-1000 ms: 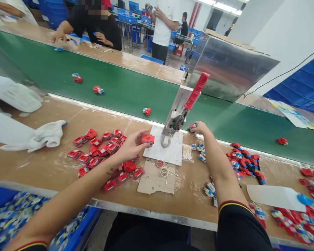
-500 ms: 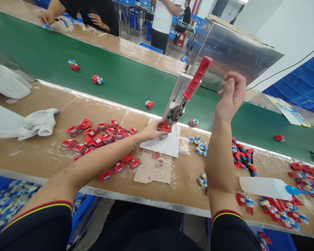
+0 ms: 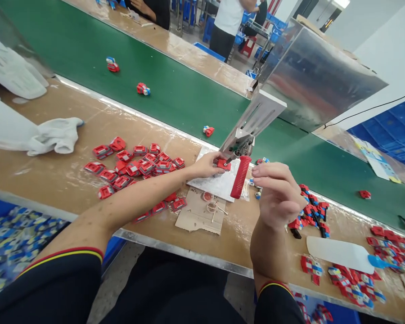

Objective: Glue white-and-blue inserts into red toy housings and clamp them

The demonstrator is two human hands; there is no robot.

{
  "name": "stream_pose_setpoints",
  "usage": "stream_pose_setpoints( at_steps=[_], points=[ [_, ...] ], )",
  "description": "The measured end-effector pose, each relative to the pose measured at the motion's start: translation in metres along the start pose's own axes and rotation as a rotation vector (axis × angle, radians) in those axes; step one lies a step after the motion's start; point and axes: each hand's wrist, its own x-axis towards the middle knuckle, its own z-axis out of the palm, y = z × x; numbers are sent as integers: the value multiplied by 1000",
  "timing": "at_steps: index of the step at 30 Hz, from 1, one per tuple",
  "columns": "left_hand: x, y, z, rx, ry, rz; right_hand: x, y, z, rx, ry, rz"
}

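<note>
My left hand (image 3: pixel 207 165) pinches a red plastic toy part (image 3: pixel 224 165) on the base of a toggle clamp press (image 3: pixel 241 141). The clamp's plunger reaches down to the part. Its red ribbed handle (image 3: pixel 242 177) is swung down towards me. My right hand (image 3: pixel 277 193) is just right of the handle, fingers loosely bent and apart, with nothing seen in them. A white board (image 3: pixel 214 182) lies under the press. On a cardboard piece (image 3: pixel 192 216) in front are small round dishes (image 3: pixel 208 196) and cotton swabs (image 3: pixel 219 208).
Red parts (image 3: pixel 133 168) lie in a heap to the left, with a white glove (image 3: pixel 59 135) beyond. Toy pieces and a white squeeze bottle (image 3: pixel 339 254) are on the right. A green conveyor belt (image 3: pixel 175 90) carries toy cars. Blue bins stand below the table; people are across the belt.
The red handle has gone from raised to lowered. My right hand has come down from the air to beside it. My left hand stays on the red part; the view has shifted.
</note>
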Motion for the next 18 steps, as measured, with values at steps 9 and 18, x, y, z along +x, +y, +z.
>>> stream_pose_setpoints(
  at_steps=[9, 18],
  points=[
    [-3, -2, 4, 111, -1, 41, -41, 28, 42, -469, -432, -244],
    [-42, 44, -39, 490, 48, 142, -56, 19, 8, -290, -469, -74]
  ],
)
